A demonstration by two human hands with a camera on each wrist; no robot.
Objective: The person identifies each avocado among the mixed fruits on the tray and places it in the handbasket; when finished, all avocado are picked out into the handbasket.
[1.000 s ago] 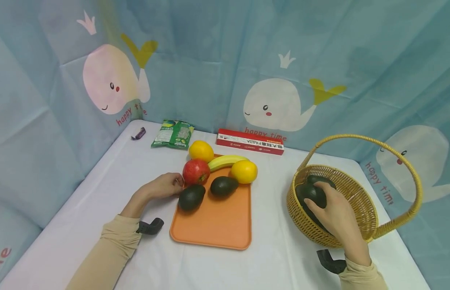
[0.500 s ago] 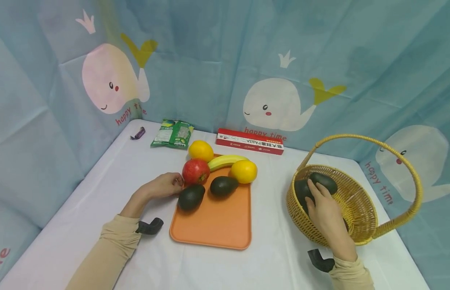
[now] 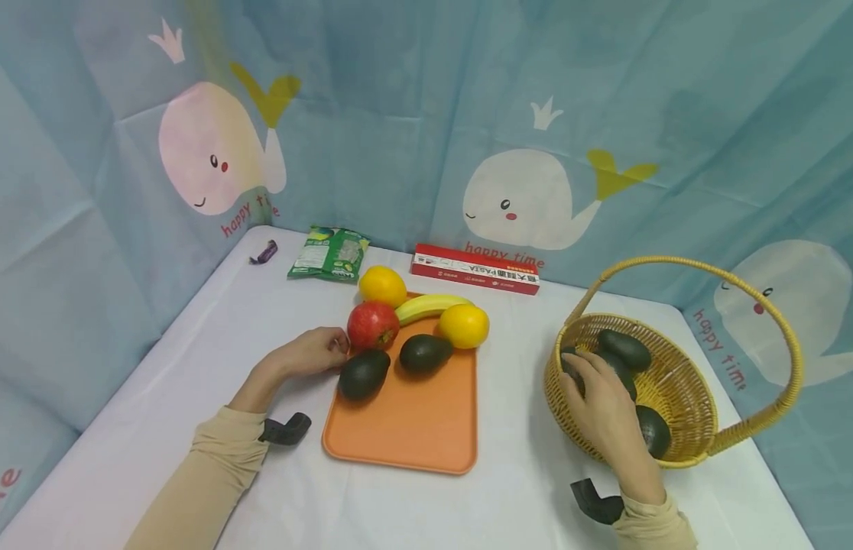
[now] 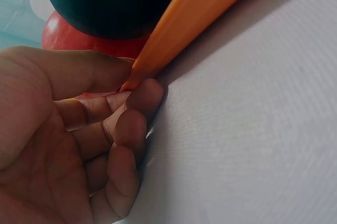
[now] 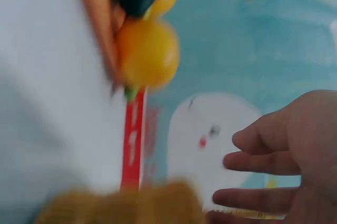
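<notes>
My left hand [image 3: 306,353] pinches the left edge of the orange tray [image 3: 420,428], thumb above the rim and fingers beside and under it in the left wrist view. Close by on the tray lie a red pomegranate [image 3: 371,326], one dark avocado [image 3: 364,375] and a second avocado [image 3: 425,354]. My right hand [image 3: 608,416] is over the left side of the wicker basket [image 3: 702,405], fingers spread and holding nothing in the right wrist view. Several avocados lie in the basket, including a back avocado [image 3: 624,350] and a front avocado [image 3: 653,431]; my hand partly hides others.
A yellow lemon-like fruit [image 3: 382,286], a banana [image 3: 429,307] and another yellow fruit [image 3: 464,326] line the tray's far end. Behind are a green packet [image 3: 329,253], a red pasta box [image 3: 475,269] and a small purple wrapper [image 3: 264,252]. The basket's tall handle [image 3: 787,336] arches up.
My right hand has let go of an avocado in the basket and moved left towards the basket's near-left rim. More avocados show there now. The left hand stays on the tray edge.
</notes>
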